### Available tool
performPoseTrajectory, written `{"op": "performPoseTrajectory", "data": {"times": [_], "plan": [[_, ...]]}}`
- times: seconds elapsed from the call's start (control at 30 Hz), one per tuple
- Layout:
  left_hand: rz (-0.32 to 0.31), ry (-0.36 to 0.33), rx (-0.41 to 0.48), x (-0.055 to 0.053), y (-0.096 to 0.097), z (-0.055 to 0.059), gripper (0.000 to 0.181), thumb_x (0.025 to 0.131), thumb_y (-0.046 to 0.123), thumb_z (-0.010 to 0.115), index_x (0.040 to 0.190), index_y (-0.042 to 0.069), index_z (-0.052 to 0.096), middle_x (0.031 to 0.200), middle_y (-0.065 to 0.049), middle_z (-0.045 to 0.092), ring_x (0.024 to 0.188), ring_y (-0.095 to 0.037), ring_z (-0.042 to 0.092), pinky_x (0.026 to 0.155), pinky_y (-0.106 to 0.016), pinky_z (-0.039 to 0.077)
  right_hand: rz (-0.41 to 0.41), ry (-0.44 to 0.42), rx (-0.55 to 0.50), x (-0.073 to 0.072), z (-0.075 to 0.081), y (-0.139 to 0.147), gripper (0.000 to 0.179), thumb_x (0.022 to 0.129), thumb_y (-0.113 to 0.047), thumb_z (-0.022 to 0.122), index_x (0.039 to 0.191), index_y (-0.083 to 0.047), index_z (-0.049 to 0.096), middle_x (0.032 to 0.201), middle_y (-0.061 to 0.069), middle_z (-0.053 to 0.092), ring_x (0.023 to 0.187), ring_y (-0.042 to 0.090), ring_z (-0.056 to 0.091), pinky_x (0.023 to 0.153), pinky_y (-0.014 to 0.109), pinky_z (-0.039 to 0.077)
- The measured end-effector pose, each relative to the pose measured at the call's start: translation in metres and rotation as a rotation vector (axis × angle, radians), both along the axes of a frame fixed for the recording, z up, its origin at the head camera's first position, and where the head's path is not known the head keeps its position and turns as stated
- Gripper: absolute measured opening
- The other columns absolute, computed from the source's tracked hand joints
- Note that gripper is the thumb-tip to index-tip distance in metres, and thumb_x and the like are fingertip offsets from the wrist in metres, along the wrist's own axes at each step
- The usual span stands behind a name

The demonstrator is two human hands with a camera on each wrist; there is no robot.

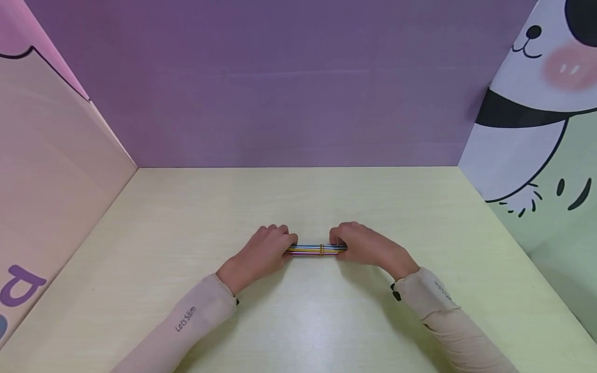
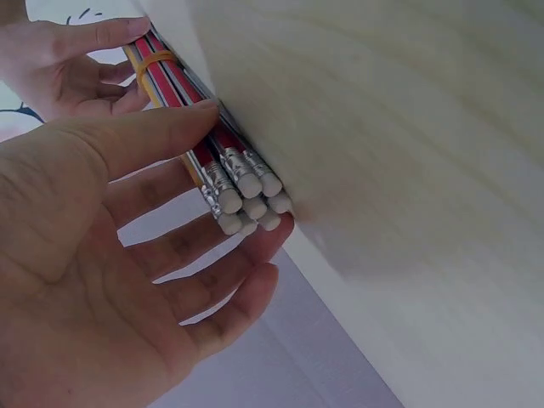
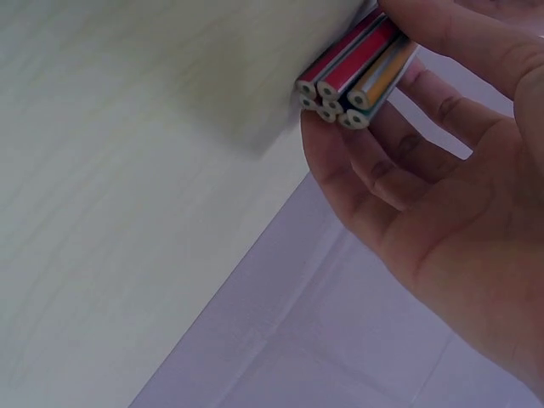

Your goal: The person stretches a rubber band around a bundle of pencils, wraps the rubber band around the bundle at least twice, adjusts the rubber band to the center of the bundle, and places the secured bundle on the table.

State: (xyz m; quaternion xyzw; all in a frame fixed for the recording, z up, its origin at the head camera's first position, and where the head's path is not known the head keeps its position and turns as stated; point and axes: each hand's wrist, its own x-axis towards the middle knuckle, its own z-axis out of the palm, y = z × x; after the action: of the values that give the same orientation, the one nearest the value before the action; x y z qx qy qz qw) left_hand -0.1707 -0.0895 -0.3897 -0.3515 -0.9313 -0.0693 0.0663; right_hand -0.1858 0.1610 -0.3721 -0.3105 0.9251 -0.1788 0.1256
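Note:
A bundle of pencils lies level between both hands, just over or on the table; I cannot tell which. A yellowish rubber band goes round it, right of its middle. My left hand grips the eraser end, thumb on one side and fingers on the other. White erasers in silver ferrules poke out past that thumb in the left wrist view. My right hand pinches the opposite end, where flat unsharpened tips show in the right wrist view. Red, yellow and dark pencil barrels are visible.
The pale wood-grain table spreads around both hands. A purple panel stands at the back, a pinkish panel on the left, and a panel with a cartoon animal on the right.

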Motion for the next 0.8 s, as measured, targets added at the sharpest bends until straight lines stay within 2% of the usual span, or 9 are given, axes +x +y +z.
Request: {"op": "performPoseTrajectory", "data": {"times": [0.17, 0.3, 0.4, 0.5, 0.67, 0.8], "plan": [[-0.011, 0.000, 0.020, 0.001, -0.001, 0.000, 0.015, 0.084, 0.008, 0.078, 0.097, 0.008, 0.070, 0.082, -0.004, 0.061, 0.067, -0.020, 0.052, 0.060, -0.034, 0.046, -0.016, -0.011, 0.013, 0.001, 0.002, 0.004, 0.014, 0.084, -0.004, 0.075, 0.093, -0.010, 0.065, 0.083, -0.004, 0.057, 0.073, 0.012, 0.049, 0.067, 0.026, 0.045], [-0.021, -0.041, 0.048, 0.000, -0.005, 0.001, 0.029, 0.083, 0.005, 0.076, 0.111, 0.006, 0.067, 0.089, -0.005, 0.063, 0.071, -0.021, 0.055, 0.064, -0.035, 0.049, -0.033, -0.050, 0.031, 0.000, 0.007, 0.008, 0.020, 0.085, -0.006, 0.074, 0.103, -0.008, 0.066, 0.089, -0.002, 0.062, 0.078, 0.013, 0.054, 0.073, 0.029, 0.048], [-0.016, -0.090, 0.061, 0.000, -0.008, 0.003, 0.040, 0.084, 0.004, 0.075, 0.122, 0.005, 0.063, 0.094, -0.007, 0.065, 0.075, -0.022, 0.057, 0.067, -0.035, 0.050, -0.070, -0.100, 0.058, 0.000, 0.012, 0.013, 0.028, 0.086, -0.012, 0.076, 0.111, -0.008, 0.065, 0.097, 0.001, 0.065, 0.087, 0.016, 0.057, 0.079, 0.033, 0.049], [0.000, -0.117, 0.058, 0.002, -0.013, 0.006, 0.044, 0.085, 0.006, 0.075, 0.126, 0.005, 0.060, 0.099, -0.008, 0.065, 0.079, -0.023, 0.059, 0.070, -0.035, 0.050, -0.108, -0.125, 0.081, 0.004, 0.015, 0.021, 0.036, 0.088, -0.018, 0.077, 0.119, -0.009, 0.062, 0.107, 0.003, 0.065, 0.099, 0.020, 0.058, 0.086, 0.037, 0.049], [0.047, -0.099, 0.094, 0.013, -0.028, 0.007, 0.044, 0.091, 0.015, 0.073, 0.130, 0.005, 0.058, 0.117, -0.012, 0.063, 0.101, -0.030, 0.061, 0.086, -0.044, 0.051, -0.128, -0.093, 0.080, 0.018, 0.012, 0.045, 0.050, 0.090, -0.032, 0.074, 0.132, -0.011, 0.057, 0.118, 0.001, 0.061, 0.112, 0.023, 0.056, 0.095, 0.043, 0.047], [0.067, -0.029, 0.127, 0.024, -0.045, 0.002, 0.042, 0.095, 0.022, 0.070, 0.132, 0.006, 0.057, 0.129, -0.017, 0.058, 0.122, -0.035, 0.054, 0.097, -0.053, 0.047, -0.145, -0.067, 0.070, 0.032, 0.010, 0.070, 0.062, 0.090, -0.039, 0.072, 0.142, -0.012, 0.050, 0.129, 0.005, 0.058, 0.122, 0.028, 0.053, 0.100, 0.049, 0.044]]}}
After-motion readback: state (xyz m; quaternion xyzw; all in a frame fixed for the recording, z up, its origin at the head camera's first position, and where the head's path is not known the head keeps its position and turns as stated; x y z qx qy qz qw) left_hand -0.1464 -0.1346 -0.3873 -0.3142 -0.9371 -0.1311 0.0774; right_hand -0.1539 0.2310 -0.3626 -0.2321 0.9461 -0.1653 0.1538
